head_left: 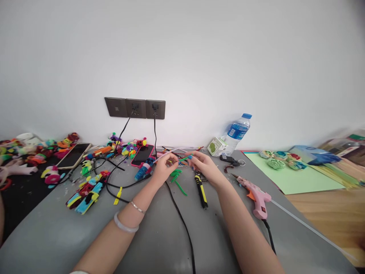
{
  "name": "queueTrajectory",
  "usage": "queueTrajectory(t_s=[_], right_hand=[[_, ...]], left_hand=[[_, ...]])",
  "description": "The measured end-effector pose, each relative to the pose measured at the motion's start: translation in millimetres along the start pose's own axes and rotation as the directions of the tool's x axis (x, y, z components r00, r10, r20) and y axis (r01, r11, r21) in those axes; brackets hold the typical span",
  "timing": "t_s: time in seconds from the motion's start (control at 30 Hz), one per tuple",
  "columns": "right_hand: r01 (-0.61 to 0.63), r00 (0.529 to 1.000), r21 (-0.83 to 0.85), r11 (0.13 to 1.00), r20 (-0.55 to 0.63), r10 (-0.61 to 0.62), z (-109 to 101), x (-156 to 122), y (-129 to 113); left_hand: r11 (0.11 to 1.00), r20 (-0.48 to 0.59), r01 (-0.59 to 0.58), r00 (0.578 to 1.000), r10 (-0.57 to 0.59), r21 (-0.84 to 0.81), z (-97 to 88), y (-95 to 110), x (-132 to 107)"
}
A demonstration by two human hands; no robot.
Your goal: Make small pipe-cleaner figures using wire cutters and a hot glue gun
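My left hand (164,164) is closed in a pinch on a thin pale stick (167,153) that slants up to the right. My right hand (203,164) pinches a small green pipe-cleaner piece (184,158) right beside it, fingertips of both hands almost touching. Below the hands lie green pipe-cleaner bits (177,179) on the grey table (159,236). A black and yellow tool (201,189) lies just under my right wrist. Two bracelets circle my left wrist.
A pink glue gun (256,195) lies at the right with its cord. A water bottle (237,132), a small box (216,146) and keys (231,160) stand near the wall. Two phones (142,154) (73,155), colourful craft pieces (87,192), cables and a green sheet (293,179) surround them.
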State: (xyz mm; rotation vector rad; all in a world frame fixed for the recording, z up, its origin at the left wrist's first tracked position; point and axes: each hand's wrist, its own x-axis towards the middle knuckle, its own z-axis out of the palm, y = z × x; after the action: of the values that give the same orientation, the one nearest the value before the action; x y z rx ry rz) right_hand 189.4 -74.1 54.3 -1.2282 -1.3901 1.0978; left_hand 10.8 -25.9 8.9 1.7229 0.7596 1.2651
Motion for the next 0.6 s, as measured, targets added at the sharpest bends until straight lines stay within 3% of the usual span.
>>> queueTrajectory(t_s=[0.1,0.23,0.33,0.47,0.53,0.6], right_hand=[[-0.007,0.997,0.283,0.959,0.075,-0.015,9,21,15],[-0.069,0.996,0.507,0.859,0.089,0.027,8,20,32],[-0.033,0.999,0.585,0.810,0.003,0.039,5,17,40],[0.004,0.991,0.626,0.780,-0.110,0.082,5,19,43],[0.016,0.982,0.640,0.768,-0.154,0.108,3,21,44],[0.041,0.975,0.663,0.748,-0.190,0.114,1,23,44]], left_hand=[[0.995,0.035,-0.022,0.999,0.018,0.096,-0.3,-1,0],[0.979,0.138,-0.025,0.990,-0.003,0.202,1.2,-2,-2],[0.951,0.214,-0.019,0.975,-0.050,0.309,1.8,2,-4],[0.820,0.210,-0.035,0.972,-0.105,0.572,-4.8,14,-3],[0.751,0.213,-0.002,0.960,-0.184,0.661,-10.2,20,-2],[0.679,0.265,0.000,0.921,-0.287,0.734,-14.4,25,-2]])
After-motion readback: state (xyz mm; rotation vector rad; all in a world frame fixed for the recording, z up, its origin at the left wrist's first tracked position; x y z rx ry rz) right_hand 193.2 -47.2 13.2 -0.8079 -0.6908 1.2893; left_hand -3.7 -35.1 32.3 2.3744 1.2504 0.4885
